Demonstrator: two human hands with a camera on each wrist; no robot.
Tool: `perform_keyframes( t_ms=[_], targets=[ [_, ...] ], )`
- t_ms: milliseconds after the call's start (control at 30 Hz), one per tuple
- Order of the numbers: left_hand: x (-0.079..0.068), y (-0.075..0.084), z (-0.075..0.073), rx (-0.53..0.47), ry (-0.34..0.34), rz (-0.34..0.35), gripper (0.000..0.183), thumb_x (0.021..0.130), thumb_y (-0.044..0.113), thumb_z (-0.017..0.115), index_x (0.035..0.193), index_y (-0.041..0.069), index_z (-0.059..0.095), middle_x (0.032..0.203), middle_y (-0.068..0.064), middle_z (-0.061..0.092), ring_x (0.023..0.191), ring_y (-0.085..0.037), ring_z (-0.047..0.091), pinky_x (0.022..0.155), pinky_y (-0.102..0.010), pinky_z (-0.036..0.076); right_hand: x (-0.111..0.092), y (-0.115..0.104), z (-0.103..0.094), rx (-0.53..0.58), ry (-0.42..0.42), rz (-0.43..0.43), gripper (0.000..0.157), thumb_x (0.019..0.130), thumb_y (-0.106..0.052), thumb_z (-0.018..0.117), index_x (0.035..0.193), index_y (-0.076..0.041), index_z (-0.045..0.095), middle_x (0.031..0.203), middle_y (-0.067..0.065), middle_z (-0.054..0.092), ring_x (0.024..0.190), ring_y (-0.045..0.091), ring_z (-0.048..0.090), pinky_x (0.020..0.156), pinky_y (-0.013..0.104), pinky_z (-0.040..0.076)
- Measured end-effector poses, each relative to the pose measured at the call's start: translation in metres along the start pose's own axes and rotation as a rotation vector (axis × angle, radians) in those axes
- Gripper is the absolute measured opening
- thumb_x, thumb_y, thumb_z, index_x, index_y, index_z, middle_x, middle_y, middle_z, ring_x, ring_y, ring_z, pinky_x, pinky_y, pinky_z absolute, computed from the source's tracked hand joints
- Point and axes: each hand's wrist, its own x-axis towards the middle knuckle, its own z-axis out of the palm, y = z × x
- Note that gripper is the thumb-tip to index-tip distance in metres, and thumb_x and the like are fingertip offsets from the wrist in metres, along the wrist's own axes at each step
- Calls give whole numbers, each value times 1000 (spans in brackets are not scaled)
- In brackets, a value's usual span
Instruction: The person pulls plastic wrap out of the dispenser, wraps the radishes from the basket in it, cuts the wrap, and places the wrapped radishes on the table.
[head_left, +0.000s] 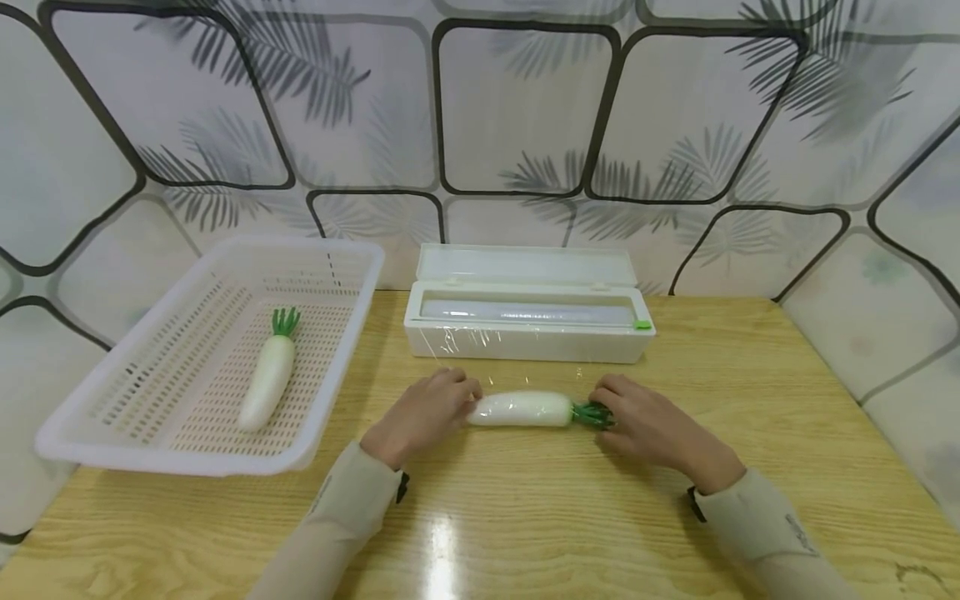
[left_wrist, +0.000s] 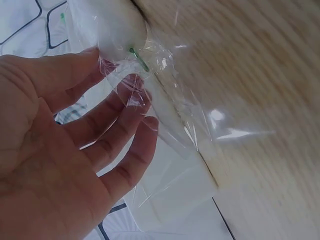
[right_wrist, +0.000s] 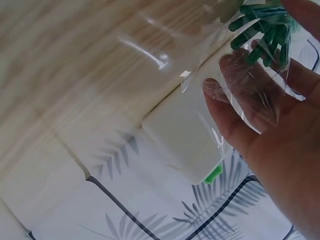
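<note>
A white radish [head_left: 521, 409] with green leaf stubs [head_left: 592, 415] lies crosswise in front of the dispenser, wrapped in clear cling film [left_wrist: 165, 65]. At its root end, my left hand [head_left: 431, 410] pinches the film between thumb and fingers, as the left wrist view shows [left_wrist: 65, 135]. My right hand [head_left: 651, 423] is at the leafy end, its thumb and curled fingers around the film by the leaves [right_wrist: 267, 35]. Film stretches from the radish back toward a white cling film dispenser [head_left: 528, 343], whose lid [head_left: 525, 265] stands raised.
On the left stands a white perforated basket [head_left: 345, 350] with a second radish [head_left: 268, 379] inside. A film roll [head_left: 525, 312] sits in the dispenser, and a green slider [head_left: 642, 325] is at its right end. Behind the wooden table [head_left: 570, 533] rises a patterned wall covering [head_left: 525, 108].
</note>
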Motion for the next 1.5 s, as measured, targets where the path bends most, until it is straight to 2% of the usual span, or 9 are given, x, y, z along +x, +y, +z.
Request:
perform_keyframes(
  t_ms=[133,267,367,600,767,1000,1233,1333,1500],
  targets=[
    [-3,0,1,50,36,25,20,97,6,68,116,0,71,106,-13,65,95,-28,58,80,-38,55,3,-1,4,-36,48,-21,37,71,-3,91,101,1,69,102,7,55,87,17,51,70,34,51],
    [-9,-1,1,122,82,49,30,97,6,68,125,-3,65,108,-15,65,97,-31,61,78,-40,57,6,-2,3,-33,21,-5,32,71,-1,91,97,0,71,97,3,54,85,15,49,68,32,49],
    [-12,-2,-1,141,89,54,30,94,4,72,122,-2,66,109,-14,66,97,-31,63,78,-39,57,7,-2,2,-24,0,2,30,73,-1,90,97,1,72,95,3,55,84,15,50,67,32,49],
    [-12,-3,-3,82,19,46,38,88,7,78,122,-3,65,116,-16,68,101,-31,66,86,-42,56,7,2,0,29,-6,19,34,79,-3,86,107,2,68,100,9,63,87,20,61,73,38,55],
    [-6,-9,-1,34,29,23,38,89,2,76,125,-4,64,115,-17,69,99,-30,68,85,-41,57,9,5,-2,94,-6,59,24,87,-1,78,109,2,67,104,12,67,91,24,66,75,41,57],
    [5,-13,0,-37,35,-66,23,98,2,64,121,0,68,112,-15,71,100,-31,69,87,-44,56,13,10,-1,93,65,54,28,90,5,72,116,3,63,109,17,68,94,30,67,77,47,56],
    [12,-14,0,-109,26,-125,21,98,-2,62,116,2,71,112,-13,72,104,-30,68,90,-45,55,17,13,1,114,101,73,22,92,8,66,113,0,65,100,8,64,79,16,58,66,39,53],
    [15,-14,0,-120,16,-145,20,97,-3,62,113,3,72,108,-11,73,101,-28,68,87,-45,56,16,12,0,137,68,100,24,92,0,71,116,0,65,101,7,62,78,14,54,65,37,51],
    [18,-13,-1,-106,2,-159,20,95,-5,62,110,3,73,103,-9,73,93,-24,68,81,-44,56,14,10,-1,136,35,94,42,81,-3,84,118,-1,62,105,9,57,85,20,58,72,42,54]
  ],
)
